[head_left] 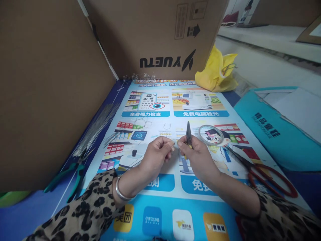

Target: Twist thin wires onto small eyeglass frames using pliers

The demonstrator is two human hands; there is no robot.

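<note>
Over the middle of a printed poster, both my hands meet at a short, thin piece of wire (pixel 175 141). My left hand (pixel 158 152) is closed, pinching one side of it between thumb and fingertips. In my right hand (pixel 199 152) is a pair of small pliers (pixel 189 132), dark jaws pointing up and away and yellow handles mostly hidden by the fingers. Its thumb and forefinger also come up to the wire; exactly how they touch it is too small to tell. A bent U-shaped wire (pixel 167 127) lies just beyond the hands.
Left lie a bundle of straight wires (pixel 99 124) and green-handled pliers (pixel 79 172). Right are a clear ring-shaped coil (pixel 200 134), red-handled scissors (pixel 273 177) and a teal box (pixel 278 134). Cardboard (pixel 160 36) walls the back and left, near a yellow bag (pixel 213 75) and tangled wire pieces (pixel 144 79).
</note>
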